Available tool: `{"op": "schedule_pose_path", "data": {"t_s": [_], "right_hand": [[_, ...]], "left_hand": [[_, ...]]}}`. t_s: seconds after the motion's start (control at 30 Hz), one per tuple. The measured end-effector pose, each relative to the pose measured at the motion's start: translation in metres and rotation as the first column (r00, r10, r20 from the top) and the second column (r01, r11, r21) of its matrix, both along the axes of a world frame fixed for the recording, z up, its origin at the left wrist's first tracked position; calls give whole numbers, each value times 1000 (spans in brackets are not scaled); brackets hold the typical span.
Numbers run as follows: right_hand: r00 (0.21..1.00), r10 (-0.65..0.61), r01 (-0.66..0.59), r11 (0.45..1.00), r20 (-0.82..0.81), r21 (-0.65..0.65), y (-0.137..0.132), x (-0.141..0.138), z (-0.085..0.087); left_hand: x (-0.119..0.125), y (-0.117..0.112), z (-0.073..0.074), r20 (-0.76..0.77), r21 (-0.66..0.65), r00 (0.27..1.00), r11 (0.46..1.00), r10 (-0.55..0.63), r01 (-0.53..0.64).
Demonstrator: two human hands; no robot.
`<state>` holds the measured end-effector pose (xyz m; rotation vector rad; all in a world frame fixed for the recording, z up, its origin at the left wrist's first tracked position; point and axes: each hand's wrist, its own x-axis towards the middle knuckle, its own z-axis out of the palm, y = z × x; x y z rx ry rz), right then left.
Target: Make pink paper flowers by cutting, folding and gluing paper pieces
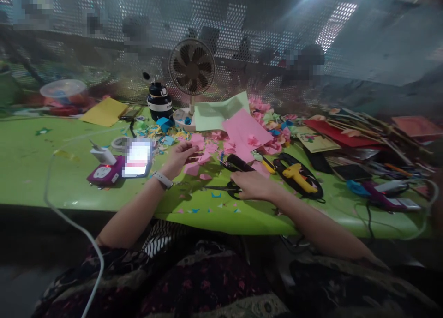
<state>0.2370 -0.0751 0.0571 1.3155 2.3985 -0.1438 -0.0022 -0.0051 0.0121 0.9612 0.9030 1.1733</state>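
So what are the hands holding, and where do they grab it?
Left hand pinches a pink paper piece by its edge. Right hand covers the handles of the scissors; grip unclear.

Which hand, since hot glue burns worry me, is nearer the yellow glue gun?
Right. The right hand rests on the scissors just left of the glue gun, not touching it; the left hand pinches pink paper farther left, beyond the scissors.

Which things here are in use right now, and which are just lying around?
In use: pink paper in left hand; scissors under right hand.
Lying about: fan, phone, glue gun, yellow sheet, bottle.
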Motion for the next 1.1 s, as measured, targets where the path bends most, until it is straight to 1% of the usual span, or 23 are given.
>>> {"op": "schedule_pose_path", "data": {"t_s": [0.1,0.23,0.3,0.37,0.43,0.47,0.5,0.53,0.57,0.6,0.63,0.67,0.7,0.73,0.77,0.8,0.83,0.87,1.0,1.1], "right_hand": [[1000,22,-22,1000,18,-5,2,5,-5],[999,19,-22,998,-51,-58,7,12,-6],[994,-21,8,993,-108,-121,10,20,-3],[972,-96,53,978,-213,-202,13,31,3],[906,-198,90,954,-374,-288,15,41,9],[846,-253,101,941,-470,-324,16,44,10],[759,-307,111,930,-574,-351,18,44,11],[646,-358,123,920,-674,-372,21,43,11],[512,-404,136,909,-758,-393,24,39,9],[358,-441,153,897,-823,-414,29,32,6],[214,-472,166,880,-855,-444,34,24,2],[95,-497,178,861,-862,-477,41,14,-2],[-6,-504,195,847,-864,-495,48,4,-6],[-91,-484,219,843,-870,-492,54,-6,-10],[-148,-454,232,847,-879,-477,61,-16,-14],[-188,-413,247,858,-891,-449,66,-23,-17],[-204,-373,258,871,-905,-418,70,-30,-19],[-198,-345,261,884,-918,-388,73,-35,-21],[-121,-266,256,922,-956,-289,71,-43,-26],[-107,-233,253,934,-967,-253,65,-45,-28]], "left_hand": [[1,-1,0,20,-9,999,1000,-28,28],[2,-1,-1,12,12,1000,1000,-23,22],[2,-1,-2,15,29,1000,999,-21,21],[3,0,-3,27,41,999,999,-26,25],[3,1,-5,40,50,999,998,-31,29],[2,2,-5,46,57,998,998,-36,33],[2,2,-6,55,67,998,997,-39,35],[2,2,-7,65,76,997,996,-42,37],[2,3,-7,77,81,996,996,-44,37],[2,3,-8,88,84,995,996,-44,37],[1,3,-9,94,84,995,996,-45,37],[1,3,-9,94,83,995,996,-46,38],[1,3,-10,83,86,995,995,-54,46],[1,3,-11,64,95,996,994,-66,59],[2,2,-12,40,111,996,991,-83,78],[3,0,-12,14,128,994,986,-105,102],[4,-1,-12,-9,145,992,981,-126,126],[5,-3,-12,-27,157,989,977,-143,145],[8,-10,-8,-60,162,985,972,-163,171],[9,-14,-6,-71,144,982,972,-176,185]]}}
